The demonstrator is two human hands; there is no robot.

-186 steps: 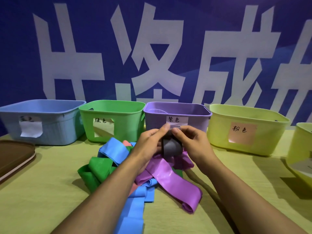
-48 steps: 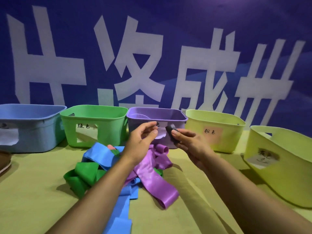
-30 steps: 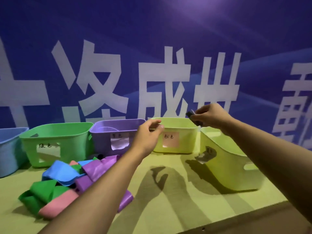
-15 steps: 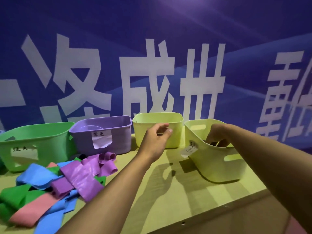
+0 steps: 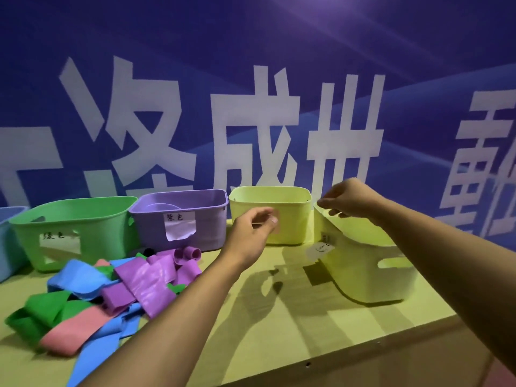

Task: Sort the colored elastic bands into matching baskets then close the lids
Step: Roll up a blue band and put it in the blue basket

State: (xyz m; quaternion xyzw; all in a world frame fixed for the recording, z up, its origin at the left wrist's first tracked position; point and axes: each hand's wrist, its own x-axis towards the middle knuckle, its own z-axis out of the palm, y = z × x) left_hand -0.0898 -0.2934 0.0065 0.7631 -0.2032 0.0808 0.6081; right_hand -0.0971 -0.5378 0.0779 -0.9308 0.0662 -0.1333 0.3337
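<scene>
Right hand (image 5: 347,201) hung empty with loosely curled fingers above the rightmost yellow basket (image 5: 365,263), left hand (image 5: 255,233) relaxed and empty left of that basket, elastic bands (image 5: 111,291) heaped farther left on the table (image 5: 279,325)

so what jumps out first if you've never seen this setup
The tangled heap of bands, purple, blue, green and pink, at the table's left front. Behind it stands a row of baskets: green, purple and two yellow-green ones, with the right hand hovering over the rightmost basket. Huge white characters fill the blue wall behind.
</scene>
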